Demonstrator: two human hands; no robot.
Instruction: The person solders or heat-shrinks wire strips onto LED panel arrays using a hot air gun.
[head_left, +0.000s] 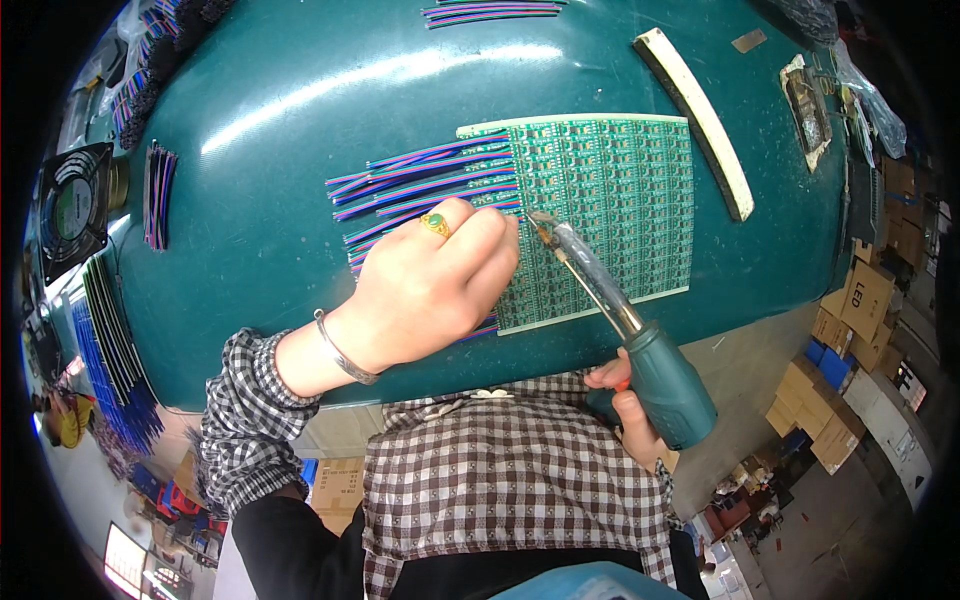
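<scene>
A green circuit board panel (610, 210) with rows of small parts lies on the table. Strips of blue, pink and black wire (420, 170) run leftward from its left edge. My left hand (430, 280), closed in a pinch, rests over that edge on the wire strips. Its fingertips are at the end of one strip, and the hand covers several others. My right hand (632, 410) is closed round the green handle of a soldering iron (672, 390), mostly behind it. The iron's tip meets the board close to my left fingertips.
A curved white-topped bar (700, 130) lies right of the board, with a solder-stained block (805, 110) beyond. More wire bundles lie at the far edge (490, 12) and at the left (160, 195). A black fan (75, 210) stands at the left edge. Cardboard boxes (860, 300) are off to the right.
</scene>
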